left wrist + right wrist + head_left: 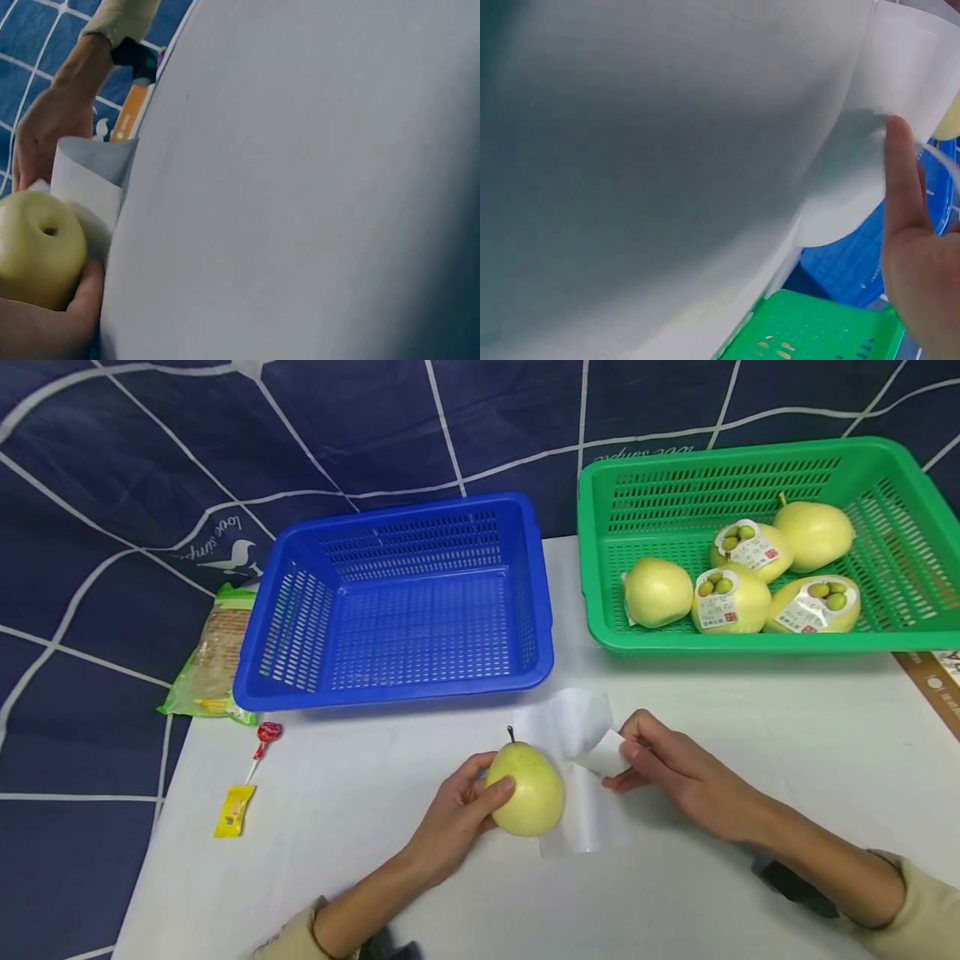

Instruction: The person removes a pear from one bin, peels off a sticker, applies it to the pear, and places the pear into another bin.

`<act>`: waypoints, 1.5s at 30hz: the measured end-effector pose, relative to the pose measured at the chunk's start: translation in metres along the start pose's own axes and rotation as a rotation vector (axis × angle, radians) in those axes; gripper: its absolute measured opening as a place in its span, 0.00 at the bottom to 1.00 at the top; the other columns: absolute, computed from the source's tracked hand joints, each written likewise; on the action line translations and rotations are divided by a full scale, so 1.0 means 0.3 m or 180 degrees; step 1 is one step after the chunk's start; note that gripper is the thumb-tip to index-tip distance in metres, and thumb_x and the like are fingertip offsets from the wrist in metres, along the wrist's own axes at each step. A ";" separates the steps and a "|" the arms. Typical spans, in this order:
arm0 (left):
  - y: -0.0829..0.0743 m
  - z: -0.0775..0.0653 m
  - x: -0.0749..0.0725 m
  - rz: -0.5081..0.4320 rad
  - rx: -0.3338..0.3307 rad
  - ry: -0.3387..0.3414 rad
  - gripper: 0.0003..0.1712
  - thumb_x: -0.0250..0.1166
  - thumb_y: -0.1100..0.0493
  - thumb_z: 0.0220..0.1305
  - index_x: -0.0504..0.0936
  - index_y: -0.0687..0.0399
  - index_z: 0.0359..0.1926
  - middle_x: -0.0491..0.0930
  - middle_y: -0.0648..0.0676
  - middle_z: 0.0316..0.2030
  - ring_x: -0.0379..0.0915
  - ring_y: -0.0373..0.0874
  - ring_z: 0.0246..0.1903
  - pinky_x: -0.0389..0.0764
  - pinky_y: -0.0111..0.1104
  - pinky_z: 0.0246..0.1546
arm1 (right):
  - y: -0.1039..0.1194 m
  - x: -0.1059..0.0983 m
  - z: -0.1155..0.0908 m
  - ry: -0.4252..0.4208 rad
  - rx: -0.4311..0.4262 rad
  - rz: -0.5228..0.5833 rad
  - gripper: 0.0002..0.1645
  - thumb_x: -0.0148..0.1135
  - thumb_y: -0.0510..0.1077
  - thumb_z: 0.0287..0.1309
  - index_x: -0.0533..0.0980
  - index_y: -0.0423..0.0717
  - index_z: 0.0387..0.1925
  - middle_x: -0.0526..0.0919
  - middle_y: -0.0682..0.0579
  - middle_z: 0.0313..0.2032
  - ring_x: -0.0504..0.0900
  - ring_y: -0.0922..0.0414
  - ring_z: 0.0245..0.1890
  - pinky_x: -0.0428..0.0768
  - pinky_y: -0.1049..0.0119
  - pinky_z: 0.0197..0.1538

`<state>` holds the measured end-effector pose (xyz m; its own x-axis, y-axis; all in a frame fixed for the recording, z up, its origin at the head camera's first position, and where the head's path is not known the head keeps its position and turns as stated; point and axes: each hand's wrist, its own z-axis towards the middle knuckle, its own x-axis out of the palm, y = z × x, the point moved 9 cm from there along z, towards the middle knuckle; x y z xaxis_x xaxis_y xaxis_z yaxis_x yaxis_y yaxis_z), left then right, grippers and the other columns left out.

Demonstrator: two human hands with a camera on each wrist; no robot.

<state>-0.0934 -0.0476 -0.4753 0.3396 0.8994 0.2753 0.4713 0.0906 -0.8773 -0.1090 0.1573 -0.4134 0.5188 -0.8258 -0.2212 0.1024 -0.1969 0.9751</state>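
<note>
My left hand (461, 810) grips a yellow-green pear (527, 793) by its left side, thumb across the front and stem pointing away. In the left wrist view the underside hollow of the pear (37, 247) shows. To its right, my right hand (686, 781) pinches a small white piece of paper (606, 755) between thumb and fingers. Beneath and beside that piece, a glossy white sheet (588, 814) lies curled on the table, its far part bent upward. In the right wrist view a fingertip (900, 135) overlaps the sheet.
A blue basket (397, 691) with nothing in it stands behind the left hand. At the back right, a green basket (750, 643) holds several pears (731, 600), most with labels. On the left lie a lollipop (268, 732), a yellow-wrapped sweet (235, 811) and a green-edged food packet (217, 652).
</note>
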 end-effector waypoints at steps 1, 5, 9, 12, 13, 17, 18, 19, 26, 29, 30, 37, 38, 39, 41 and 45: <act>-0.003 -0.001 -0.003 -0.0037 0.0008 -0.0014 0.28 0.58 0.56 0.72 0.64 0.68 0.65 0.81 0.62 0.49 0.80 0.49 0.48 0.81 0.40 0.50 | -0.003 0.005 -0.001 0.0055 -0.0003 -0.0088 0.07 0.40 0.36 0.77 0.65 0.46 0.39 0.77 0.46 0.42 0.86 0.53 0.41 0.83 0.60 0.47; -0.033 -0.015 -0.011 -0.0366 0.0238 -0.0117 0.22 0.52 0.53 0.74 0.69 0.63 0.61 0.78 0.57 0.49 0.78 0.46 0.46 0.82 0.38 0.48 | -0.019 0.029 -0.002 0.0204 0.0051 -0.0596 0.06 0.44 0.39 0.77 0.65 0.51 0.39 0.80 0.56 0.40 0.85 0.60 0.41 0.82 0.63 0.47; -0.066 -0.036 0.028 -0.0863 0.0487 0.0185 0.21 0.43 0.47 0.77 0.70 0.52 0.61 0.74 0.54 0.52 0.75 0.44 0.49 0.80 0.38 0.51 | -0.027 0.046 0.003 0.0281 0.0100 -0.0814 0.05 0.45 0.41 0.77 0.66 0.53 0.41 0.83 0.58 0.40 0.84 0.62 0.39 0.81 0.63 0.44; -0.053 -0.036 0.073 -0.1115 0.0316 0.0489 0.25 0.39 0.43 0.78 0.64 0.46 0.67 0.70 0.53 0.57 0.71 0.45 0.55 0.75 0.40 0.56 | -0.034 0.050 0.008 0.0312 0.0192 -0.0820 0.05 0.44 0.43 0.77 0.66 0.54 0.41 0.83 0.59 0.40 0.84 0.63 0.39 0.80 0.63 0.44; -0.042 -0.032 0.083 -0.1165 0.0220 0.0542 0.27 0.38 0.42 0.78 0.61 0.45 0.70 0.69 0.52 0.59 0.70 0.45 0.56 0.73 0.41 0.58 | -0.037 0.049 0.009 0.0321 0.0228 -0.0816 0.05 0.44 0.43 0.77 0.65 0.54 0.41 0.83 0.59 0.41 0.84 0.63 0.39 0.81 0.63 0.45; 0.003 -0.014 0.088 -0.1245 -0.0074 0.0480 0.32 0.34 0.40 0.78 0.49 0.46 0.76 0.63 0.52 0.64 0.64 0.46 0.62 0.66 0.43 0.64 | -0.043 0.051 0.012 0.0371 0.0339 -0.0676 0.06 0.42 0.44 0.78 0.64 0.52 0.40 0.83 0.56 0.43 0.85 0.62 0.40 0.82 0.62 0.46; 0.008 -0.011 0.085 -0.1244 -0.0092 0.0470 0.33 0.34 0.40 0.78 0.48 0.47 0.76 0.62 0.53 0.65 0.63 0.47 0.63 0.65 0.44 0.65 | -0.044 0.052 0.013 0.0380 0.0360 -0.0575 0.06 0.42 0.44 0.78 0.64 0.51 0.40 0.82 0.54 0.43 0.85 0.61 0.40 0.82 0.62 0.46; 0.009 -0.008 0.084 -0.1247 -0.0088 0.0466 0.33 0.35 0.40 0.78 0.48 0.47 0.76 0.62 0.53 0.65 0.63 0.47 0.63 0.65 0.44 0.65 | -0.044 0.052 0.013 0.0380 0.0375 -0.0462 0.06 0.41 0.44 0.78 0.63 0.49 0.40 0.81 0.52 0.42 0.85 0.60 0.41 0.83 0.62 0.47; -0.004 -0.006 0.089 -0.1069 0.0131 0.0435 0.30 0.38 0.45 0.79 0.56 0.56 0.73 0.68 0.52 0.60 0.66 0.44 0.59 0.68 0.40 0.62 | -0.038 0.050 0.016 0.0285 0.0348 0.0082 0.09 0.39 0.42 0.79 0.60 0.42 0.39 0.70 0.42 0.35 0.86 0.52 0.43 0.83 0.62 0.47; -0.002 -0.010 0.087 -0.1023 0.0241 0.0457 0.24 0.40 0.48 0.79 0.63 0.53 0.67 0.69 0.52 0.57 0.68 0.44 0.56 0.71 0.38 0.60 | -0.034 0.042 0.017 0.0209 0.0296 0.0016 0.09 0.39 0.41 0.79 0.59 0.43 0.38 0.70 0.43 0.34 0.86 0.53 0.43 0.84 0.63 0.47; -0.001 -0.011 0.087 -0.1008 0.0268 0.0468 0.22 0.40 0.48 0.80 0.64 0.52 0.65 0.70 0.52 0.56 0.68 0.43 0.55 0.71 0.37 0.59 | -0.033 0.039 0.017 0.0187 0.0288 -0.0008 0.09 0.39 0.41 0.78 0.59 0.43 0.38 0.71 0.43 0.34 0.86 0.53 0.42 0.84 0.63 0.46; -0.002 -0.008 0.088 -0.0911 0.0276 0.0496 0.22 0.41 0.48 0.79 0.64 0.53 0.64 0.69 0.53 0.55 0.69 0.43 0.53 0.73 0.36 0.56 | 0.013 -0.073 0.011 -0.0372 0.0169 0.0176 0.08 0.38 0.39 0.78 0.61 0.38 0.39 0.74 0.41 0.41 0.86 0.50 0.41 0.84 0.61 0.45; -0.001 -0.006 0.086 -0.0921 0.0250 0.0483 0.23 0.41 0.48 0.79 0.63 0.54 0.66 0.69 0.53 0.55 0.69 0.44 0.54 0.73 0.37 0.56 | 0.026 -0.097 0.008 -0.0501 0.0103 0.0229 0.08 0.38 0.38 0.78 0.61 0.37 0.39 0.74 0.41 0.43 0.86 0.49 0.41 0.84 0.61 0.45; 0.001 -0.005 0.083 -0.0943 0.0221 0.0468 0.25 0.41 0.47 0.79 0.61 0.56 0.68 0.69 0.53 0.56 0.68 0.45 0.54 0.73 0.38 0.57 | 0.039 -0.118 0.005 -0.0610 0.0023 0.0273 0.08 0.38 0.37 0.77 0.62 0.36 0.40 0.73 0.42 0.45 0.86 0.49 0.40 0.84 0.61 0.44; 0.004 -0.002 0.078 -0.0987 0.0163 0.0434 0.30 0.41 0.46 0.79 0.57 0.58 0.71 0.67 0.54 0.58 0.67 0.46 0.57 0.71 0.41 0.60 | 0.061 -0.141 -0.002 -0.0769 -0.0123 0.0247 0.07 0.38 0.35 0.77 0.62 0.35 0.39 0.73 0.43 0.44 0.86 0.49 0.39 0.84 0.62 0.43; 0.009 0.004 0.071 -0.1045 0.0069 0.0345 0.32 0.42 0.45 0.79 0.54 0.61 0.73 0.67 0.55 0.59 0.67 0.47 0.57 0.71 0.42 0.60 | 0.095 -0.127 -0.011 -0.0969 -0.0371 -0.0031 0.05 0.42 0.30 0.74 0.65 0.37 0.39 0.75 0.45 0.38 0.86 0.51 0.34 0.84 0.64 0.39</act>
<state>-0.0860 -0.0276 -0.4722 0.2579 0.7702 0.5834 0.5526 0.3777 -0.7429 -0.1231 0.1848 -0.3772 0.2415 -0.9478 -0.2085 0.2116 -0.1582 0.9645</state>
